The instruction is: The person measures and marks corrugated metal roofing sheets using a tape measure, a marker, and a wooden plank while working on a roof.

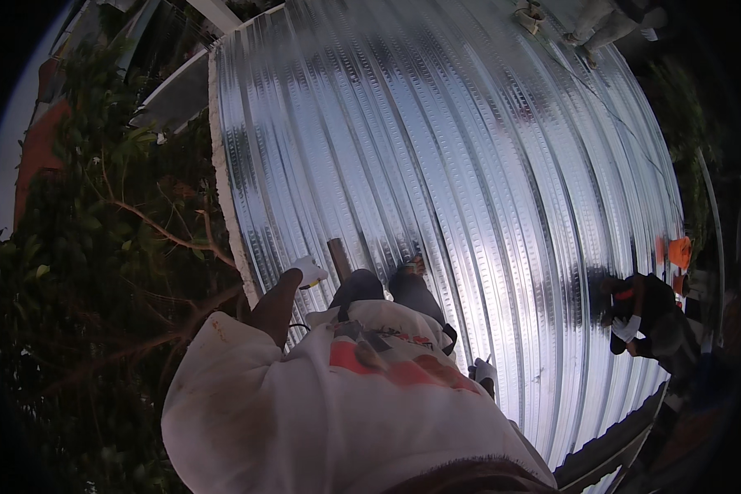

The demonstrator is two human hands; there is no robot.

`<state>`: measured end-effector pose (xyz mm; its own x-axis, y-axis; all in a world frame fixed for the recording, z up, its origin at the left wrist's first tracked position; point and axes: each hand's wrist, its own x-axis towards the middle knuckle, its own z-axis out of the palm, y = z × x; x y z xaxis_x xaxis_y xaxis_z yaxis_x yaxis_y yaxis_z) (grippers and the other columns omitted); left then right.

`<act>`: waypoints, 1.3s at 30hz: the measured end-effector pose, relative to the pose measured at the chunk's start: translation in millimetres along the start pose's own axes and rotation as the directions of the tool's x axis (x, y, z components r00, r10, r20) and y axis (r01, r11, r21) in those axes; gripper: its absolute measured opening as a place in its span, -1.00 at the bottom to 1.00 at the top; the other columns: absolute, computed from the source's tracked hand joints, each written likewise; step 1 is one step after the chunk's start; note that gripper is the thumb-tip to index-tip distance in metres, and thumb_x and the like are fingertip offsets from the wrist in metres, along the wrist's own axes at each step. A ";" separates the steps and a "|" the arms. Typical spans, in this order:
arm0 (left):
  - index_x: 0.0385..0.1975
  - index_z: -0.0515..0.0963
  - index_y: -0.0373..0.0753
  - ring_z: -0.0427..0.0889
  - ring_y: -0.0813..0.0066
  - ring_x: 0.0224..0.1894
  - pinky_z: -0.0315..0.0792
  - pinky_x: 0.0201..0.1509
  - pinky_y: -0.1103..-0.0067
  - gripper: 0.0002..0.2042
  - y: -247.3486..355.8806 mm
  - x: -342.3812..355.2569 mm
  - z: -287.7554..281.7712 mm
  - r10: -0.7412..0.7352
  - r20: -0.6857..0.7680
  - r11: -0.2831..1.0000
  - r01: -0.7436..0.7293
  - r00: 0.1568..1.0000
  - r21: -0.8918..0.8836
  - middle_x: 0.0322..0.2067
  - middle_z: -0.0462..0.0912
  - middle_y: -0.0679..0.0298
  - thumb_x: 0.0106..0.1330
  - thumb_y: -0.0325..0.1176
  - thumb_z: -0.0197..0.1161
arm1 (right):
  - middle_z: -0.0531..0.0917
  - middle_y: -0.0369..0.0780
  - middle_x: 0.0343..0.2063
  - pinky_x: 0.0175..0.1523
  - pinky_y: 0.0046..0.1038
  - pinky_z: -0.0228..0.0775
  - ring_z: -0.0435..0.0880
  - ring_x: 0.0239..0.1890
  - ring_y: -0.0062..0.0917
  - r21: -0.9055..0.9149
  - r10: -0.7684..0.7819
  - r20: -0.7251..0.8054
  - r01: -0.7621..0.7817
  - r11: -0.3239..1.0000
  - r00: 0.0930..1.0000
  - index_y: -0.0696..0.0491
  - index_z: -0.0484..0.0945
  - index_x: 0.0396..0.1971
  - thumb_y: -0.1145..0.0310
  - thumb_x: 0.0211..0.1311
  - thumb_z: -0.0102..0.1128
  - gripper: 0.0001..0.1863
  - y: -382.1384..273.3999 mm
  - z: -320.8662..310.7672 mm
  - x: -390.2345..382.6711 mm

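Observation:
My left hand (309, 270), in a white glove, is low over the ribbed metal roof sheets (436, 189), just left of a short dark brown strip (339, 259). A small yellow and dark patch shows at the glove's lower edge; whether it is trim or a held thing is unclear. Beside my right hip, my right hand (483, 372) shows partly, in a greyish glove, close to the sheets. A thin pale tip rises from it, too small to name. The fingers of both hands are too small to make out. My bent knees and one foot (414, 264) are between them.
A co-worker in dark clothes (654, 317) with a white glove crouches at the right edge, near an orange object (678, 251). Another person (605, 25) is at the far right. A cord (605, 99) crosses the sheets. Branches (169, 230) border the roof's left edge.

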<state>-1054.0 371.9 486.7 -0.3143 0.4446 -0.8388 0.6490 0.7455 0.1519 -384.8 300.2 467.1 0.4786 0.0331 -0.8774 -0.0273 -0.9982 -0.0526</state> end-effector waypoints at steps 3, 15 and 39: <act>0.05 0.74 -0.43 0.84 0.04 0.01 0.67 0.07 0.25 -0.41 -43.7 -14.2 7.0 -0.109 0.112 0.990 0.117 0.988 -0.075 -0.07 0.84 -0.10 0.19 -0.02 0.55 | 0.66 -0.30 -0.57 -0.69 -0.47 0.14 0.46 -0.72 -0.64 0.065 -0.249 0.047 0.245 0.967 0.967 0.04 0.69 -0.10 0.29 0.40 0.26 -0.80 -95.5 6.2 9.6; 0.06 0.78 -0.37 0.86 0.15 -0.11 0.64 -0.06 0.25 -0.49 -87.1 44.8 4.5 0.097 0.379 0.957 -0.190 0.920 0.218 -0.11 0.87 -0.01 0.38 0.01 0.43 | 0.80 -0.24 -0.37 -0.36 -0.47 0.50 0.65 -0.44 -0.61 -0.139 -0.688 0.366 0.768 0.625 0.626 0.16 0.78 -0.04 0.20 0.41 0.38 -0.66 -322.3 177.4 -74.4; 0.34 0.48 -0.15 0.79 0.29 -0.20 0.72 -0.19 0.33 -0.46 108.0 222.3 -367.5 0.267 0.165 0.193 0.115 0.949 -0.974 -0.10 0.71 0.23 0.49 -0.07 0.45 | 0.85 -0.26 -0.19 -0.06 -0.46 0.62 0.75 -0.21 -0.62 -0.180 -0.449 0.840 0.937 0.299 0.305 0.09 0.79 0.17 0.14 0.52 0.35 -0.58 -626.3 531.6 -348.2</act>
<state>-1308.4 733.6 508.8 -0.0105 0.5394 -0.8420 -0.5864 0.6787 0.4421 -1000.9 939.9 551.9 -0.5792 0.4995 -0.6443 0.5985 -0.2760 -0.7520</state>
